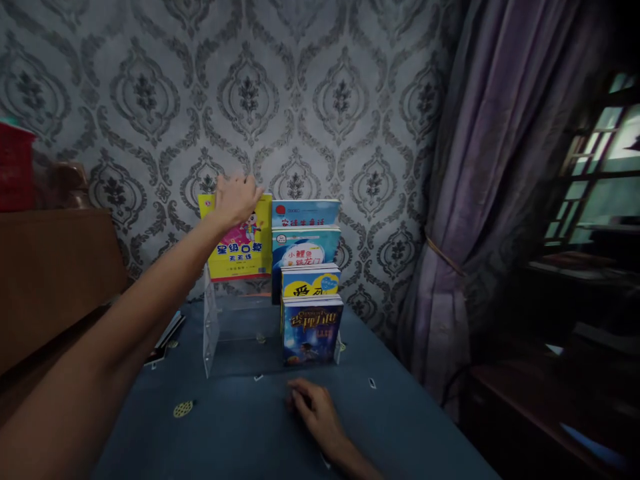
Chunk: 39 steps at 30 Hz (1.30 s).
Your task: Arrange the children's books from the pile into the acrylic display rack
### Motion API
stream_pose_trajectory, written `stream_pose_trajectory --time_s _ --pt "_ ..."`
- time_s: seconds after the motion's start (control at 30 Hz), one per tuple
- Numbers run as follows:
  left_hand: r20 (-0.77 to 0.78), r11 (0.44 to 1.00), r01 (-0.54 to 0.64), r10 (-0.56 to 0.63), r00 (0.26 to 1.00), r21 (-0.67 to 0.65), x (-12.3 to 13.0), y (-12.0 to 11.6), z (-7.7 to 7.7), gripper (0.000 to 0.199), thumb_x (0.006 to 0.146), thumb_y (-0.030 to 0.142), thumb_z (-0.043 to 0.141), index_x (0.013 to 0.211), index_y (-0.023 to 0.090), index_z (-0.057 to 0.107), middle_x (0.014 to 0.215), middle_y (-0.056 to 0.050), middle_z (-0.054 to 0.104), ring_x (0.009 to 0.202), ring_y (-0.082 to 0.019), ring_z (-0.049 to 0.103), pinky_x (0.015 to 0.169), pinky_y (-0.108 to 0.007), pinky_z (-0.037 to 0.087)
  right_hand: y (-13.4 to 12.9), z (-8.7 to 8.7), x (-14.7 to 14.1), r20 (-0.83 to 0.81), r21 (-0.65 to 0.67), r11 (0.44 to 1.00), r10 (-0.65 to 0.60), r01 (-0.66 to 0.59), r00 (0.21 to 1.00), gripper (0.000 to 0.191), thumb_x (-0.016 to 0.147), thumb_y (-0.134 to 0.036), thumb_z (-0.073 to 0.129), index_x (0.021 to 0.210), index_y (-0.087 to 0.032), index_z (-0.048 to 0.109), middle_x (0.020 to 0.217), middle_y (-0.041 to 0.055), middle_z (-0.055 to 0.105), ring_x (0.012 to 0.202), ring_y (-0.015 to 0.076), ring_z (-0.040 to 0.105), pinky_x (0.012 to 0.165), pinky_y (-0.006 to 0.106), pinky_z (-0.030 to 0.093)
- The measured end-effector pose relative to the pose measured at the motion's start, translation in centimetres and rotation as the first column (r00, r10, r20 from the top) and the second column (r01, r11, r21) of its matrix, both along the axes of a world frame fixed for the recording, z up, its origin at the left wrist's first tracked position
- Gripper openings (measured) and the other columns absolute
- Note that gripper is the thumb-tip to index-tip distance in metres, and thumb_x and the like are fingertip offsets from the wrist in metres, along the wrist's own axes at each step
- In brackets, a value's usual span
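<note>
My left hand is at the top edge of a yellow book, its fingers bent over the edge and partly hidden behind it. The yellow book stands upright at the upper left of a clear tiered rack. On the rack's right side, blue books, a yellow and blue book and a dark blue book stand in stepped rows. My right hand rests on the blue tabletop in front of the rack, fingers curled; whether anything is in them is hidden.
A brown box with a red container on top stands at the left. Several dark books lie beside the rack. Patterned wallpaper is behind, a purple curtain to the right, and a dark reddish surface at the lower right.
</note>
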State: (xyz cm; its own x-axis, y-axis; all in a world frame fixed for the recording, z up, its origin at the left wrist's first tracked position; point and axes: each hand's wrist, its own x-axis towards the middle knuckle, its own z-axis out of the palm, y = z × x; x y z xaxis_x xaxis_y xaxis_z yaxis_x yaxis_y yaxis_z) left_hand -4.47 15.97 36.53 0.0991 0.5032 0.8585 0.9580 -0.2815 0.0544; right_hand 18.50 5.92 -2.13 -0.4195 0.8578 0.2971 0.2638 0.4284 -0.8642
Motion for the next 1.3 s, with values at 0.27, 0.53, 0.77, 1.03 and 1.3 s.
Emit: stream_pose_trajectory --time_s 0.27,0.53,0.77,1.03,1.3 --pt "-0.038 0.996 -0.069 0.067 0.997 -0.049 -1.5 1.9 -0.4 0.036 0.101 0.041 0.043 0.082 0.018 0.063 0.095 -0.013 0.07 0.112 -0.033 0.061 0.103 -0.043 0.035 -0.6 1.1 0.2 0.047 0.034 0.999 0.035 -0.037 0.998 0.04 0.093 -0.04 0.043 0.103 -0.018 0.076 0.079 0.0086 0.075 0.079 0.0259 0.072 0.075 0.037 0.055" --pt "-0.092 0.996 -0.054 0.047 0.995 -0.075 -1.9 1.5 0.0 0.038 0.102 0.04 0.039 0.081 0.018 0.063 0.093 -0.013 0.071 0.102 -0.03 0.062 0.098 -0.041 0.038 -1.0 1.8 0.2 0.079 0.059 0.997 0.044 -0.049 0.996 0.039 0.091 -0.029 0.042 0.107 -0.016 0.075 0.079 0.008 0.075 0.076 0.0244 0.071 0.074 0.035 0.054" --pt "-0.195 0.99 -0.101 0.08 0.978 -0.103 -1.6 0.6 0.1 0.041 0.102 0.044 0.037 0.099 0.016 0.067 0.105 -0.016 0.07 0.112 -0.034 0.06 0.103 -0.047 0.036 -1.0 2.2 0.1 0.089 0.069 0.997 0.023 -0.029 0.996 0.037 0.088 -0.025 0.044 0.106 -0.019 0.076 0.082 0.008 0.077 0.078 0.0249 0.072 0.074 0.036 0.055" --pt "0.042 0.989 -0.095 0.09 0.995 0.113 -5.4 -4.7 -3.6 0.035 0.101 0.038 0.043 0.133 0.026 0.053 0.143 -0.011 0.053 0.139 -0.032 0.04 0.118 -0.048 0.025 -1.0 2.0 0.2 0.041 0.026 0.997 0.066 -0.067 0.997 0.036 0.088 -0.031 0.044 0.103 -0.017 0.074 0.082 0.0094 0.077 0.076 0.0252 0.074 0.075 0.039 0.058" --pt "0.197 0.828 -0.441 0.523 0.829 -0.345 -17.5 -10.1 -19.9 0.049 0.095 0.046 0.044 0.129 0.012 0.054 0.149 -0.03 0.043 0.147 -0.045 0.03 0.115 -0.065 0.022 -0.7 1.5 0.3 -0.013 -0.018 0.996 0.084 -0.084 0.996 0.036 0.086 -0.038 0.047 0.1 -0.017 0.073 0.081 0.0098 0.077 0.073 0.0257 0.074 0.07 0.039 0.058"
